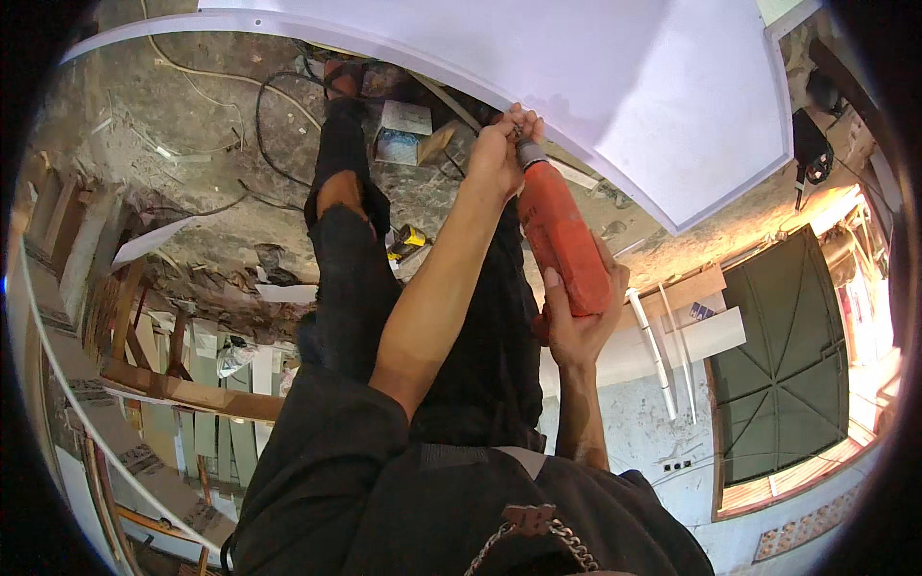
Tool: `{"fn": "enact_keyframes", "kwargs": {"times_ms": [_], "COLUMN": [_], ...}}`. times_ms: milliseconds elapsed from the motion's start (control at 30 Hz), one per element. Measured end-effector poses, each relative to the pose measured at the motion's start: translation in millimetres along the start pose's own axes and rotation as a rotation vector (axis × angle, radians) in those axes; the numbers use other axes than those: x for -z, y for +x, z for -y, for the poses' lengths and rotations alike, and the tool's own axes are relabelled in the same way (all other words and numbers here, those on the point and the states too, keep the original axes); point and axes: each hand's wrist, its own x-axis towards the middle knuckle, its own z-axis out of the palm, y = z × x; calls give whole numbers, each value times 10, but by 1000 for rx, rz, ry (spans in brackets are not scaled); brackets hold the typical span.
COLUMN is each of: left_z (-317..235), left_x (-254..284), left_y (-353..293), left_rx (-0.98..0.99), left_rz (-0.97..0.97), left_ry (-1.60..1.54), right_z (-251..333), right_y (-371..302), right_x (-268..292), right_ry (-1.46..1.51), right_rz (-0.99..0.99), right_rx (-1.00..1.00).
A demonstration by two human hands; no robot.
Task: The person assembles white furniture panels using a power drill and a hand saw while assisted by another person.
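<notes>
My right hand (583, 331) is wrapped round the rear grip of a red power drill (562, 230). The drill points away from me, its grey chuck (529, 152) close to the near edge of a large white panel (615, 77). At that edge my left hand (501, 144) is closed, fingertips pinched together right by the drill's nose. Whatever sits between those fingers is too small to make out. The drill's tip is partly hidden by the left fingers.
A small open box (399, 144) stands on the dirty floor beside my foot. Dark cables (261, 125) snake across the ground at the left. A yellow and black tool (410, 240) lies near my leg. A black adapter (812, 149) with a cord is right of the panel.
</notes>
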Motion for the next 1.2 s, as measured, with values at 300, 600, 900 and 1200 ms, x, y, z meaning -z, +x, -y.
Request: {"fn": "enact_keyframes", "kwargs": {"times_ms": [300, 600, 900, 1200], "left_z": [-9, 0, -18, -10], "left_x": [-17, 5, 38, -62], "left_y": [76, 102, 131, 58], "left_rx": [15, 9, 27, -7], "left_rz": [63, 46, 137, 73], "left_ry": [-91, -16, -53, -122], "right_z": [8, 121, 208, 299], "right_y": [42, 128, 198, 385], "right_x": [-32, 52, 78, 142], "right_ry": [52, 193, 141, 78], "right_rz": [-26, 28, 69, 108], "right_rx": [26, -171, -140, -10]}}
